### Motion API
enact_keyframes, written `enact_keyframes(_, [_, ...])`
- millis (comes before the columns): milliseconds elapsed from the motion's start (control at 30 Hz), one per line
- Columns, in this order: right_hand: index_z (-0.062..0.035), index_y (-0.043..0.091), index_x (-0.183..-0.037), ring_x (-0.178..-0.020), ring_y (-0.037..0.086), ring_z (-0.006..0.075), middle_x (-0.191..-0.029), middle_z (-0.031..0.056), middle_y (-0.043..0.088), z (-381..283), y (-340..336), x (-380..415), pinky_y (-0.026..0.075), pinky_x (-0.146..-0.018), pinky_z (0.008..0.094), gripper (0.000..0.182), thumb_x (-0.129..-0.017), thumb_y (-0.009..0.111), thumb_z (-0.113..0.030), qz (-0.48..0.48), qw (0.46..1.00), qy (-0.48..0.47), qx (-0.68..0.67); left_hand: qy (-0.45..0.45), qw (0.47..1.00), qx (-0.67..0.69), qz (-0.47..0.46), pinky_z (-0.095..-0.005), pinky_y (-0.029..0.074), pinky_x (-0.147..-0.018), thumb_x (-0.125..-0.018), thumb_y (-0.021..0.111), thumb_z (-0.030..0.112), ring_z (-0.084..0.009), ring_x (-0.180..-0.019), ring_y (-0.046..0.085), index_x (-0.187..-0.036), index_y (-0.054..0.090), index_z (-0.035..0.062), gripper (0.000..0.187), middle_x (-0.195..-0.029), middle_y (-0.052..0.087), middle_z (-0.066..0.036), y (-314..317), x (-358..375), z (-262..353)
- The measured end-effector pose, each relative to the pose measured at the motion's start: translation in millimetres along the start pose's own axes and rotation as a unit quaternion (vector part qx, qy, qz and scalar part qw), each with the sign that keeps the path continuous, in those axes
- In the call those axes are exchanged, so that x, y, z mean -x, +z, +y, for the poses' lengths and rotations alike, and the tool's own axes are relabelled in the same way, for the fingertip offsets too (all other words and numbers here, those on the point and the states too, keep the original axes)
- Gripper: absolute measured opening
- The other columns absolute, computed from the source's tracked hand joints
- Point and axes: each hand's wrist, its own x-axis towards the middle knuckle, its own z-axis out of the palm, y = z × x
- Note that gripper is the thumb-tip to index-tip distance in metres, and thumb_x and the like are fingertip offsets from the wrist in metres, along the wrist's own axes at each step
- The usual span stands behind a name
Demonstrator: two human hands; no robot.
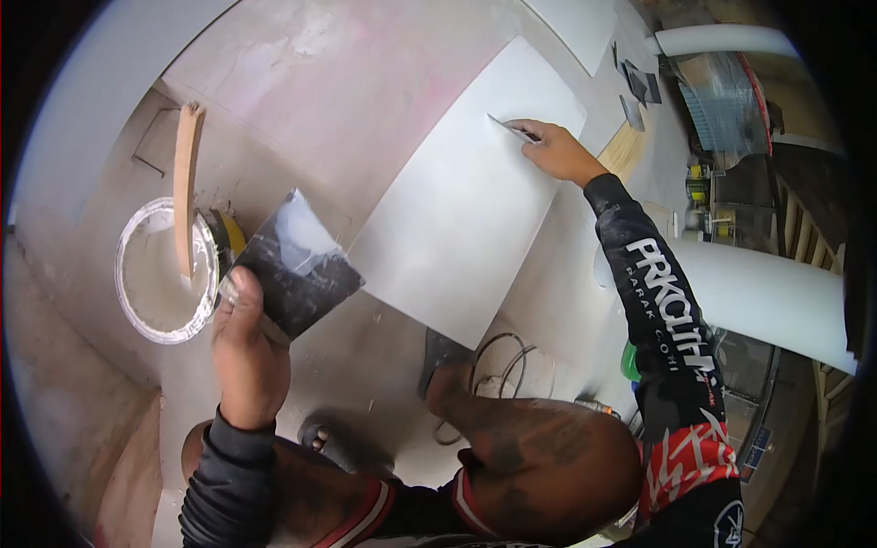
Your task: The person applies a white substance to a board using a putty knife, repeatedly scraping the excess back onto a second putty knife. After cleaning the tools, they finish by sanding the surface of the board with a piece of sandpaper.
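My left hand (247, 342) grips a black square plate (297, 288) by its near corner, thumb on top. A patch of white putty (306, 228) lies on the plate's far corner. My right hand (553, 151) is closed around a putty knife (513, 130), its thin blade low over the far part of a white panel (457, 196). Left of the plate stands a bucket (125, 292) of pale putty, with a wooden stick (184, 173) standing up out of it.
A coiled cable (498, 365) lies on the floor near my foot. Dark flat pieces (642, 84) sit beyond the panel at the upper right. White rounded forms (767, 292) and several small cans (699, 192) are along the right side. A wire frame (151, 164) is behind the bucket.
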Motion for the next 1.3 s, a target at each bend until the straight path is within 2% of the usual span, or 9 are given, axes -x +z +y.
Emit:
enact_keyframes(300, [-0.0026, 0.058, -0.126, -0.1, 0.059, 0.0154, -0.113, 0.0101, 0.064, -48, 76, 75, 0.047, -0.089, 0.0273, 0.044, -0.082, 0.055, 0.0, -0.002, 0.994, -0.077, -0.073, -0.032, 0.999, 0.001, -0.022, -0.0271, 0.044, -0.089, -0.102, 0.047, 0.033, -0.0102, -0.098, 0.057, -0.114, 0.054, 0.0018, 0.034, -0.106, 0.059, -0.003, -17, -12, 2])
enact_keyframes(367, [-0.004, 0.06, -0.121, -0.099, 0.063, 0.0313, -0.114, 0.0186, 0.063, -62, 93, 97, 0.048, -0.09, 0.0345, 0.043, -0.078, 0.06, -0.012, 0.023, 0.99, -0.107, -0.084, -0.026, 0.999, -0.019, 0.033, -0.0211, 0.044, -0.068, -0.101, 0.049, 0.037, -0.0054, -0.076, 0.054, -0.103, 0.055, 0.0037, 0.033, -0.087, 0.056, 0.001, -17, -13, 0])
enact_keyframes(467, [-0.003, 0.06, -0.119, -0.098, 0.062, 0.0335, -0.113, 0.0188, 0.063, -96, 112, 129, 0.049, -0.089, 0.0363, 0.043, -0.077, 0.061, -0.011, 0.031, 0.991, -0.105, -0.072, -0.002, 0.993, -0.115, 0.01, -0.0203, 0.022, -0.043, -0.099, 0.051, 0.041, -0.0018, -0.047, 0.029, -0.084, 0.049, 0.0097, 0.035, -0.059, 0.033, 0.008, -42, -22, -11])
enact_keyframes(800, [-0.0012, 0.056, -0.123, -0.105, 0.06, 0.0348, -0.118, 0.0193, 0.059, -152, 171, 217, 0.047, -0.092, 0.0378, 0.044, -0.079, 0.055, -0.004, 0.055, 0.985, -0.155, -0.056, -0.06, 0.996, -0.065, 0.007, -0.022, 0.022, -0.044, -0.1, 0.051, 0.037, -0.0036, -0.048, 0.028, -0.083, 0.05, 0.0097, 0.032, -0.06, 0.033, 0.007, -40, -29, -9])
enact_keyframes(900, [-0.0002, 0.056, -0.123, -0.104, 0.06, 0.0344, -0.115, 0.0193, 0.061, -158, 178, 245, 0.047, -0.091, 0.0366, 0.045, -0.079, 0.051, -0.001, -0.094, 0.988, -0.117, -0.038, -0.074, 0.996, -0.045, -0.011, -0.0212, 0.036, -0.05, -0.101, 0.048, 0.034, -0.0056, -0.056, 0.046, -0.091, 0.055, 0.0084, 0.028, -0.068, 0.048, 0.004, -42, -37, -10])
enact_keyframes(1033, [-0.0015, 0.054, -0.127, -0.1, 0.062, 0.0363, -0.121, 0.0217, 0.06, -199, 116, 258, 0.05, -0.087, 0.0367, 0.048, -0.08, 0.047, 0.002, 0.002, 0.978, -0.022, -0.207, -0.111, 0.993, 0.039, -0.009, -0.0295, 0.051, -0.066, -0.099, 0.05, 0.03, -0.0128, -0.08, 0.062, -0.106, 0.058, 0.0072, 0.025, -0.09, 0.062, -0.002, -15, -16, 5])
enact_keyframes(1100, [0.0, 0.056, -0.126, -0.107, 0.062, 0.0361, -0.122, 0.0224, 0.06, -205, 106, 255, 0.049, -0.09, 0.0345, 0.048, -0.079, 0.047, 0.005, 0.254, 0.931, -0.156, -0.21, -0.284, 0.952, 0.056, -0.105, -0.0361, 0.053, -0.086, -0.097, 0.053, 0.032, -0.0171, -0.102, 0.062, -0.118, 0.054, 0.0048, 0.034, -0.109, 0.062, -0.005, -21, -12, 7])
enact_keyframes(1233, [0.0001, 0.059, -0.121, -0.118, 0.055, 0.0399, -0.128, 0.0233, 0.055, -221, 110, 248, 0.043, -0.101, 0.0411, 0.05, -0.074, 0.048, 0.014, 0.301, 0.874, -0.275, -0.265, -0.298, 0.944, -0.027, -0.138, -0.0508, 0.056, -0.077, -0.092, 0.056, 0.028, -0.0218, -0.097, 0.065, -0.119, 0.054, 0.0055, 0.035, -0.106, 0.064, -0.008, 0, 14, -1])
enact_keyframes(1300, [-0.0048, 0.058, -0.123, -0.129, 0.044, 0.0405, -0.131, 0.0204, 0.051, -210, 125, 243, 0.033, -0.11, 0.0459, 0.059, -0.067, 0.051, 0.015, 0.24, 0.909, -0.278, -0.198, -0.4, 0.885, 0.125, -0.201, -0.0506, 0.057, -0.074, -0.093, 0.054, 0.027, -0.0236, -0.091, 0.067, -0.118, 0.055, 0.0051, 0.033, -0.105, 0.065, -0.009, -1, 10, -2])
